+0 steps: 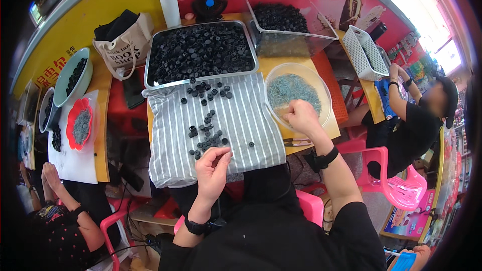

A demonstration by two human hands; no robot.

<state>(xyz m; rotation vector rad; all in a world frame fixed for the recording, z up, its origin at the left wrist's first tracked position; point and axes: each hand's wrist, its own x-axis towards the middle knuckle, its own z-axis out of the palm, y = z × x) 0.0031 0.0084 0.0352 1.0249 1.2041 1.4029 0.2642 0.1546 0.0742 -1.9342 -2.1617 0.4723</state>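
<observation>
My left hand (213,173) is over the near edge of a grey-and-white striped cloth (261,135), its fingers curled into a pinch. What the fingertips hold, if anything, is hidden. Just beyond it lie several small black plastic caps (207,143), with more scattered up the cloth. My right hand (303,116) reaches over the rim of a round clear tub (329,101) with thin silvery metal pieces (293,89), perhaps pins or screws, in it. Those fingers are bent together at the tips, and whatever is between them is too small to see.
A metal tray (255,52) heaped with black caps stands behind the cloth, beside a clear bin (281,45) of black parts. At the back are a white bottle (168,2) and a small fan (209,5). Co-workers sit left and right; a red bowl (72,135) is left.
</observation>
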